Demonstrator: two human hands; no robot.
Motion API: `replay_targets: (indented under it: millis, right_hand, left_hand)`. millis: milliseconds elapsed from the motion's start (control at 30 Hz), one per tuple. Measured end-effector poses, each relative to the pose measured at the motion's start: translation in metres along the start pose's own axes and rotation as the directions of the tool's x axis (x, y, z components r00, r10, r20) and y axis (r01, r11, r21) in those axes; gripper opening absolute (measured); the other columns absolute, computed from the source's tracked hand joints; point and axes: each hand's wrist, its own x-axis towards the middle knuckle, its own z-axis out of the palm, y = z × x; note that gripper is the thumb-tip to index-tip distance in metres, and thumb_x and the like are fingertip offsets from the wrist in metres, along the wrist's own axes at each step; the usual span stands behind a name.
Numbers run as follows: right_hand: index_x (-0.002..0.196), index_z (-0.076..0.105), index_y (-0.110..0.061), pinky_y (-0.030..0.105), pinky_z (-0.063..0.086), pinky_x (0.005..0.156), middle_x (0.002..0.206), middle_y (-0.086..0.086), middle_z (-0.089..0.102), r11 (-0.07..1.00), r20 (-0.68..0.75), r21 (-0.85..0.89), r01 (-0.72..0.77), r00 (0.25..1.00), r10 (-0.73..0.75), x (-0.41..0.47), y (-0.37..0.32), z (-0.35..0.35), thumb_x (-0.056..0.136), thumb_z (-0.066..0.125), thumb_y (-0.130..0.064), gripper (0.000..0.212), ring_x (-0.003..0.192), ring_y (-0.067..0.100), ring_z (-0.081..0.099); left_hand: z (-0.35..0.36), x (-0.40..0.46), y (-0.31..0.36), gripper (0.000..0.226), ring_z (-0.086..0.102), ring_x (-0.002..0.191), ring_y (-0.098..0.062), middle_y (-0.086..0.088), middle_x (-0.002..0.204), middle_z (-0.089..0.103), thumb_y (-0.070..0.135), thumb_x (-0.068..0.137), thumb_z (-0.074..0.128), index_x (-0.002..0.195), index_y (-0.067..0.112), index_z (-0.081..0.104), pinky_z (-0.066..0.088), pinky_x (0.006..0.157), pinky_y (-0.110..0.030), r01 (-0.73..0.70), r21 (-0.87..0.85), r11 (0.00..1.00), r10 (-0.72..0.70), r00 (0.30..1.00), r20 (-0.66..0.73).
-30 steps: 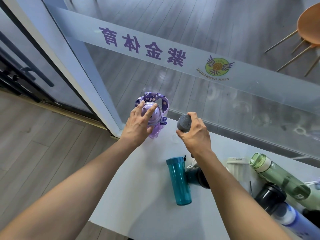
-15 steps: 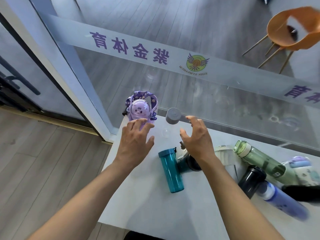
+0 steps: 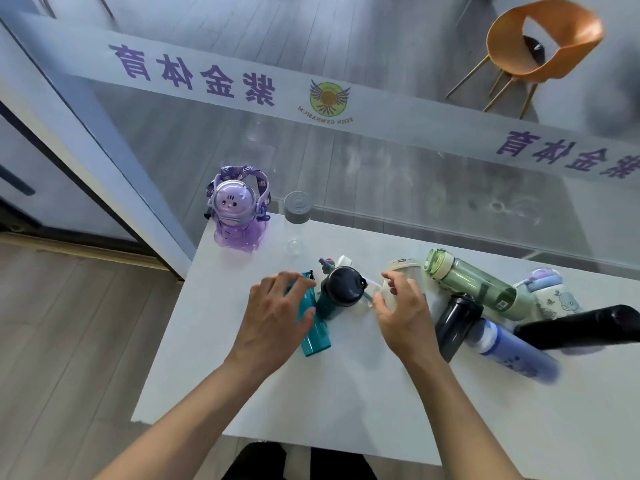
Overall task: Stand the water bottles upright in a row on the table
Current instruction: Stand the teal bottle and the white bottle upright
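A purple astronaut-shaped bottle (image 3: 236,216) stands upright at the table's far left corner. Beside it stands a clear bottle with a grey cap (image 3: 297,221). My left hand (image 3: 277,315) rests over a teal bottle (image 3: 313,336) that lies on its side, fingers curled on it. My right hand (image 3: 401,311) hovers with fingers apart over a pale clear bottle (image 3: 403,271). Between the hands is a dark-lidded teal bottle (image 3: 341,289). To the right lie a green bottle (image 3: 474,284), a black one (image 3: 455,322), a blue one (image 3: 512,351) and a white patterned one (image 3: 550,299).
The white table (image 3: 311,403) butts against a glass wall (image 3: 346,161) with purple lettering. A long black bottle (image 3: 585,329) lies at the right edge. An orange chair (image 3: 540,43) stands beyond the glass. The table's left edge drops to wooden floor (image 3: 69,341).
Both hands have let go of the purple and grey-capped bottles, which now stand upright, and have drawn back to the lying bottles. The left hand has come down on the teal one.
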Motion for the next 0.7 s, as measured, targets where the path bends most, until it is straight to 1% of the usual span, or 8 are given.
replay_targets:
  millis: [67, 133, 300, 367, 433, 567, 633, 700]
  right_hand:
    - [0.128, 0.059, -0.021, 0.025, 0.042, 0.089, 0.109, 0.001, 0.059, 1.000, 0.028, -0.005, 0.014, 1.000, -0.014, -0.001, 0.013, 0.000, 0.092, 0.067, -0.023, 0.037, 0.102, 0.020, 0.059]
    - [0.128, 0.059, -0.023, 0.023, 0.040, 0.088, 0.110, 0.000, 0.061, 1.000, 0.069, -0.005, 0.030, 0.997, -0.030, 0.007, 0.024, -0.002, 0.092, 0.067, -0.024, 0.037, 0.103, 0.019, 0.060]
    - [0.132, 0.054, -0.029, 0.033, 0.049, 0.094, 0.126, -0.004, 0.059, 0.999, 0.263, -0.015, 0.050, 0.964, -0.044, 0.047, 0.037, -0.001, 0.093, 0.062, -0.032, 0.040, 0.112, 0.018, 0.060]
    - [0.133, 0.054, -0.028, 0.037, 0.049, 0.099, 0.127, -0.001, 0.059, 0.997, 0.338, -0.019, 0.078, 0.939, -0.068, 0.068, 0.040, 0.007, 0.092, 0.062, -0.034, 0.042, 0.116, 0.020, 0.059]
    - [0.133, 0.054, -0.026, 0.038, 0.048, 0.100, 0.126, 0.002, 0.059, 0.992, 0.395, -0.050, 0.118, 0.914, -0.088, 0.090, 0.039, 0.019, 0.091, 0.062, -0.038, 0.045, 0.118, 0.022, 0.059]
    - [0.137, 0.050, -0.022, 0.041, 0.045, 0.104, 0.131, 0.008, 0.058, 0.976, 0.504, -0.100, 0.196, 0.855, -0.120, 0.124, 0.022, 0.045, 0.085, 0.069, -0.044, 0.060, 0.122, 0.029, 0.057]
    - [0.143, 0.044, -0.022, 0.041, 0.042, 0.107, 0.136, 0.011, 0.054, 0.966, 0.577, -0.157, 0.204, 0.813, -0.078, 0.140, 0.015, 0.059, 0.082, 0.072, -0.049, 0.072, 0.127, 0.032, 0.053]
    - [0.147, 0.039, -0.023, 0.041, 0.041, 0.109, 0.140, 0.012, 0.052, 0.963, 0.660, -0.203, 0.178, 0.751, 0.000, 0.153, 0.009, 0.071, 0.078, 0.074, -0.054, 0.083, 0.130, 0.033, 0.051]
  left_hand:
    - [0.006, -0.004, 0.012, 0.044, 0.050, 0.113, -0.023, 0.004, 0.128, 0.052, 0.033, 0.086, 0.065, 0.128, 0.029, 0.052, 0.040, 0.095, -0.035, -0.004, 0.012, 1.000, 0.004, 1.000, 0.020]
    - [0.013, -0.004, 0.025, 0.053, 0.049, 0.115, -0.023, 0.003, 0.133, 0.050, 0.033, 0.085, 0.066, 0.134, 0.030, 0.048, 0.040, 0.097, -0.036, 0.012, 0.020, 1.000, -0.013, 1.000, 0.022]
    - [0.033, 0.004, 0.050, 0.071, 0.045, 0.130, -0.025, 0.003, 0.150, 0.043, 0.032, 0.082, 0.068, 0.146, 0.031, 0.039, 0.041, 0.100, -0.039, 0.050, 0.136, 0.990, -0.047, 0.999, -0.020]
    - [0.045, 0.004, 0.061, 0.071, 0.044, 0.132, -0.027, 0.003, 0.152, 0.041, 0.031, 0.080, 0.068, 0.146, 0.030, 0.040, 0.041, 0.101, -0.040, 0.077, 0.176, 0.981, -0.072, 0.997, -0.031]
    - [0.056, 0.001, 0.070, 0.069, 0.044, 0.133, -0.029, 0.002, 0.155, 0.038, 0.031, 0.079, 0.069, 0.144, 0.029, 0.043, 0.040, 0.102, -0.040, 0.113, 0.192, 0.975, -0.111, 0.994, -0.024]
    - [0.064, -0.005, 0.080, 0.071, 0.040, 0.136, -0.026, 0.005, 0.160, 0.026, 0.032, 0.081, 0.065, 0.147, 0.030, 0.037, 0.040, 0.104, -0.039, 0.199, 0.193, 0.961, -0.199, 0.980, -0.016]
    - [0.065, -0.004, 0.084, 0.072, 0.040, 0.135, -0.026, 0.005, 0.160, 0.025, 0.030, 0.081, 0.064, 0.147, 0.030, 0.036, 0.041, 0.103, -0.039, 0.219, 0.178, 0.959, -0.220, 0.975, -0.016]
    - [0.067, -0.003, 0.085, 0.071, 0.042, 0.134, -0.026, 0.004, 0.160, 0.027, 0.028, 0.080, 0.064, 0.146, 0.030, 0.038, 0.042, 0.103, -0.040, 0.235, 0.163, 0.958, -0.234, 0.972, -0.023]
